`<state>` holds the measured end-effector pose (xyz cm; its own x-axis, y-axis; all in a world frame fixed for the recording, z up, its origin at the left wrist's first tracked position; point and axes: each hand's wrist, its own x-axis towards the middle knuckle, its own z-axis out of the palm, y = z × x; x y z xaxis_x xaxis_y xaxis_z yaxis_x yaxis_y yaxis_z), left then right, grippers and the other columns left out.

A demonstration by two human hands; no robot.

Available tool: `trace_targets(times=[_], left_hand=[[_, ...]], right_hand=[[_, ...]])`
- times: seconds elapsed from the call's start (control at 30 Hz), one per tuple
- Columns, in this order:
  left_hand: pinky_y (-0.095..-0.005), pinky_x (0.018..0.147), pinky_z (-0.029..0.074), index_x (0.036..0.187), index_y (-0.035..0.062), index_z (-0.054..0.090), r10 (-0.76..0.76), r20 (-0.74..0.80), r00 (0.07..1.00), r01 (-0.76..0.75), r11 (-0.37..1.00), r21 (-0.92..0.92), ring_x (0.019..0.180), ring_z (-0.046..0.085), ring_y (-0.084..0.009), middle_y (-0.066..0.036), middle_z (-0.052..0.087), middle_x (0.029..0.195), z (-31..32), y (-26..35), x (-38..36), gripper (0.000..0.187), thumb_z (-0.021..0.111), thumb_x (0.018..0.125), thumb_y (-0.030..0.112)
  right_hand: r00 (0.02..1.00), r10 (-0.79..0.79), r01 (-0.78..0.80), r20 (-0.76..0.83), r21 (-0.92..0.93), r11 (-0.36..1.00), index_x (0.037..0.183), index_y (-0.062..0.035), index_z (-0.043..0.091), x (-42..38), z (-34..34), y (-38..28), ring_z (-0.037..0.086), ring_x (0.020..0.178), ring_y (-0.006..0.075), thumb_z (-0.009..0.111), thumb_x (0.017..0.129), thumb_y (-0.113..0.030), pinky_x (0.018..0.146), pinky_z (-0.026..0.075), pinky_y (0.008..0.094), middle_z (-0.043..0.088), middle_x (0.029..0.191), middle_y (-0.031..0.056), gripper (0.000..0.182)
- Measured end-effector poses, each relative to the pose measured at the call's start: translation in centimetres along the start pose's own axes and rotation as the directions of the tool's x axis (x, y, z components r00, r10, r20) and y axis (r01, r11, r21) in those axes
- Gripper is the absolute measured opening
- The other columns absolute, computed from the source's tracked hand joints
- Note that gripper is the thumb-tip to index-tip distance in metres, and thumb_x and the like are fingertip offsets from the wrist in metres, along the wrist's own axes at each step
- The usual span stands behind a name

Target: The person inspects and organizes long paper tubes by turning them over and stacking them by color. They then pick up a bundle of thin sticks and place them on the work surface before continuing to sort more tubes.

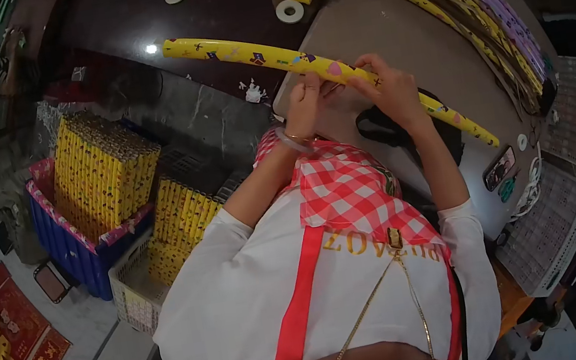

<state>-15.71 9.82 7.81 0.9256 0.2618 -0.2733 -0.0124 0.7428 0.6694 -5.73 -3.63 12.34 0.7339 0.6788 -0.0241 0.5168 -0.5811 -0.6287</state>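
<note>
Holds the cartoon-print yellow tube [269, 59] slantwise over the taupe tabletop [367, 13], past its left edge — steadies the middle with the left hand [304, 108] and right hand [397, 91], fingers bent narrow around it. Includes a smartphone [499, 169] on the tabletop's right — and, left of it, a blue crate [70, 241].
</note>
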Motion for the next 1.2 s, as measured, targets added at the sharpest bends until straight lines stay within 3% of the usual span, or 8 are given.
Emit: trace_targets(times=[0.07,0.3,0.6,0.73,0.8,0.83,1.13,1.2], left_hand=[[-0.0351,0.088,0.042,0.119,0.0016,0.035,0.005,0.018,1.0,-0.004,1.0,-0.022,0.104,0.051,-0.024,-0.016,0.046,0.118,-0.1,0.2,-0.5,0.038,0.037,0.092,0.028],[-0.0313,0.085,0.044,0.122,0.0015,0.032,0.215,-0.081,0.973,-0.205,0.971,0.119,0.103,0.051,-0.023,-0.019,0.045,0.118,1.9,0.8,-0.3,0.037,0.041,0.091,0.019],[-0.03,0.08,0.047,0.113,-0.0008,0.04,0.116,-0.105,0.988,-0.127,0.987,-0.103,0.1,0.053,-0.0194,-0.019,0.05,0.111,0.3,1.9,-0.6,0.033,0.045,0.09,0.022],[-0.0326,0.08,0.048,0.109,-0.0028,0.039,0.179,-0.138,0.974,-0.194,0.976,-0.097,0.095,0.055,-0.0212,-0.017,0.053,0.108,0.2,2.3,-0.3,0.032,0.044,0.09,0.022],[-0.0308,0.078,0.048,0.106,-0.0043,0.041,0.227,-0.233,0.946,-0.167,0.953,0.251,0.091,0.057,-0.0206,-0.015,0.056,0.104,0.4,2.9,-0.1,0.033,0.046,0.089,0.023],[-0.0308,0.078,0.048,0.106,-0.0043,0.041,0.227,-0.234,0.945,-0.167,0.954,0.25,0.091,0.057,-0.0206,-0.015,0.056,0.104,0.5,3.0,-0.1,0.033,0.046,0.089,0.023],[-0.0285,0.079,0.048,0.108,-0.0064,0.041,0.073,-0.012,0.997,-0.072,0.996,0.061,0.093,0.056,-0.0181,-0.011,0.055,0.102,-1.4,2.8,-0.1,0.029,0.045,0.089,0.015],[-0.0329,0.092,0.039,0.114,-0.0039,0.038,0.09,0.046,0.995,-0.095,0.988,0.124,0.103,0.051,-0.0205,-0.011,0.05,0.11,-1.8,2.9,-0.5,0.034,0.049,0.087,0.014]], right_hand=[[0.999,-0.042,0.039,-0.015,-0.14,0.989,0.096,-0.0151,0.049,-0.2,-0.2,0.0,0.061,0.064,0.0292,0.055,0.078,-0.047,0.054,0.046,0.0402,0.063,0.072,0.0066,0.037],[0.999,-0.024,0.023,-0.026,-0.044,0.999,0.096,-0.0145,0.048,-0.2,-0.3,-0.4,0.061,0.066,0.029,0.057,0.077,-0.046,0.056,0.046,0.0398,0.063,0.075,0.0066,0.038],[0.998,0.06,-0.058,0.029,-0.055,0.997,0.095,-0.0112,0.05,-0.3,-0.9,-0.9,0.061,0.075,0.029,0.06,0.076,-0.037,0.063,0.047,0.0364,0.063,0.082,0.0106,0.033],[1.0,0.025,-0.023,0.018,-0.093,0.995,0.094,-0.0125,0.049,-0.4,-0.7,-0.5,0.061,0.07,0.0282,0.059,0.076,-0.041,0.059,0.047,0.0379,0.064,0.08,0.0082,0.034],[1.0,-0.022,0.021,-0.009,-0.112,0.993,0.093,-0.0137,0.048,-0.4,-0.5,-0.2,0.061,0.064,0.0272,0.058,0.076,-0.044,0.054,0.046,0.0392,0.064,0.076,0.0054,0.036],[0.999,-0.03,0.028,-0.016,-0.123,0.992,0.093,-0.0138,0.048,-0.4,-0.5,-0.1,0.061,0.064,0.0272,0.058,0.076,-0.045,0.054,0.046,0.0393,0.064,0.076,0.005,0.036],[1.0,0.011,-0.01,0.002,-0.077,0.997,0.095,-0.0143,0.047,-0.5,-1.0,1.1,0.061,0.067,0.0297,0.059,0.075,-0.045,0.057,0.047,0.0405,0.064,0.077,0.0072,0.038],[1.0,0.027,-0.026,0.016,-0.039,0.999,0.095,-0.0143,0.047,-0.5,-1.1,1.3,0.061,0.067,0.0305,0.059,0.075,-0.045,0.058,0.047,0.0408,0.063,0.077,0.0079,0.038]])
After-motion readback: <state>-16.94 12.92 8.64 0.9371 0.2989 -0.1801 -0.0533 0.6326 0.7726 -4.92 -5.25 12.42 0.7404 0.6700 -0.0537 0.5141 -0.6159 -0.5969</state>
